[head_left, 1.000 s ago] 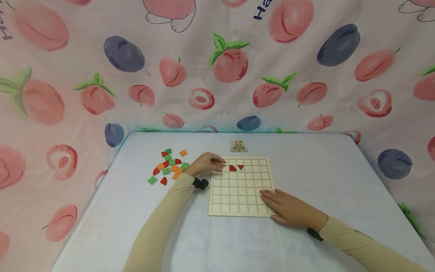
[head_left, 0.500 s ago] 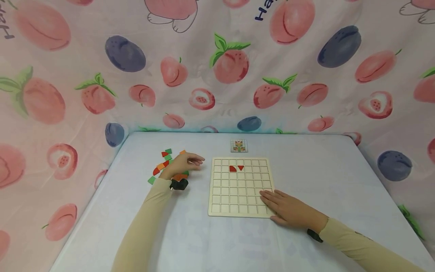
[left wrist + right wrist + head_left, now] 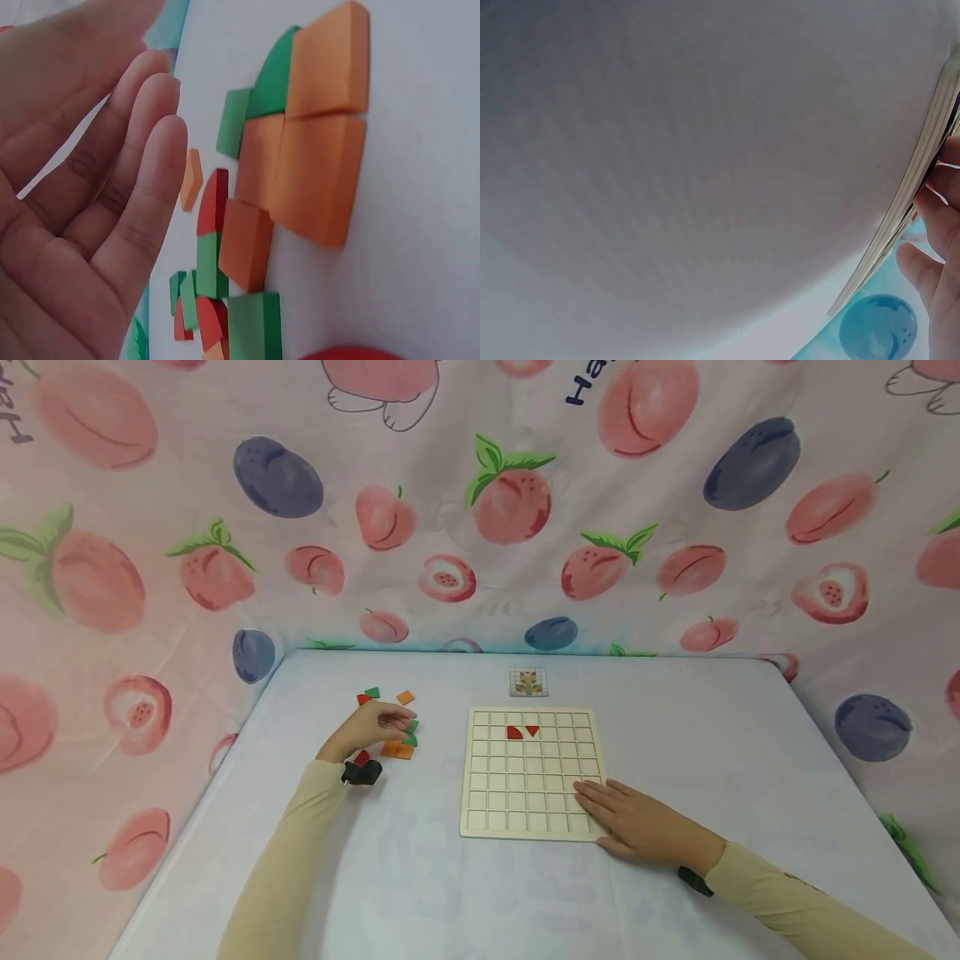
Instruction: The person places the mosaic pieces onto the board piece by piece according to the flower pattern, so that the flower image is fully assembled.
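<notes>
A pale wooden grid board lies mid-table with a red quarter-round tile and a red triangle tile in its second row. My right hand lies flat on the board's near right corner; the right wrist view catches the board's edge beside my fingers. My left hand hovers over the pile of loose tiles, fingers relaxed and holding nothing. In the left wrist view, my left hand is spread beside orange tiles, green tiles and red ones.
A small picture card lies just beyond the board. An orange tile and a green tile sit apart at the pile's far side. The table wears a pale blue cloth; fruit-print fabric hangs behind and at the sides.
My left hand has drawn back leftward from the board's top left to over the tile pile. The right hand and the board have stayed put.
</notes>
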`<action>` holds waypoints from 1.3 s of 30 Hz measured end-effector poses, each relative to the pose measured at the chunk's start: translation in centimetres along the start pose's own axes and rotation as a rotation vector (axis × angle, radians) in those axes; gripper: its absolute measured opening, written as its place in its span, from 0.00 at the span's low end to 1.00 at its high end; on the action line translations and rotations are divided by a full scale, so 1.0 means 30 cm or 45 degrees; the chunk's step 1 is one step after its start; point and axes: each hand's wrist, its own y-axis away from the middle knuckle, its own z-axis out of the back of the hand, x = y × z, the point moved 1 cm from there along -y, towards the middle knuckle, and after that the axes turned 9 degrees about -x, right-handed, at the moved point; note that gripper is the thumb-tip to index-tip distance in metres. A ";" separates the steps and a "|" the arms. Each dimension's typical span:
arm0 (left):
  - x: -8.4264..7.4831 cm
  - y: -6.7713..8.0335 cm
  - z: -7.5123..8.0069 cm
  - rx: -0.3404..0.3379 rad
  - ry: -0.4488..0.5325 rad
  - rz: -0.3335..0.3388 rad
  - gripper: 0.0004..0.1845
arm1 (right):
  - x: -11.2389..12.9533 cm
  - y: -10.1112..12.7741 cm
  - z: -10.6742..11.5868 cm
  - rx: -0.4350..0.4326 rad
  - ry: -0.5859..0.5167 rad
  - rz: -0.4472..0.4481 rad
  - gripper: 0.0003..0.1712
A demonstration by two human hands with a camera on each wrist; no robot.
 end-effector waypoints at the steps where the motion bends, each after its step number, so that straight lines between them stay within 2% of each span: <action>1: 0.006 0.002 0.003 -0.001 -0.003 -0.001 0.19 | 0.000 0.000 0.000 -0.005 0.004 0.003 0.36; 14: 0.037 0.041 0.081 -0.069 -0.094 0.054 0.20 | -0.002 -0.005 0.006 -0.077 0.033 0.034 0.36; 21: 0.078 0.057 0.111 -0.110 -0.143 0.091 0.21 | -0.007 -0.003 0.008 -0.029 0.025 0.010 0.36; 26: 0.101 0.073 0.117 -0.063 -0.155 0.116 0.21 | -0.004 -0.004 0.018 -0.011 0.017 -0.014 0.36; 33: 0.106 0.118 0.131 0.024 -0.223 0.070 0.15 | -0.004 -0.001 0.012 0.010 0.012 -0.020 0.36; 39: 0.121 0.138 0.137 0.084 -0.251 0.062 0.15 | -0.004 -0.001 -0.003 0.022 0.007 -0.004 0.36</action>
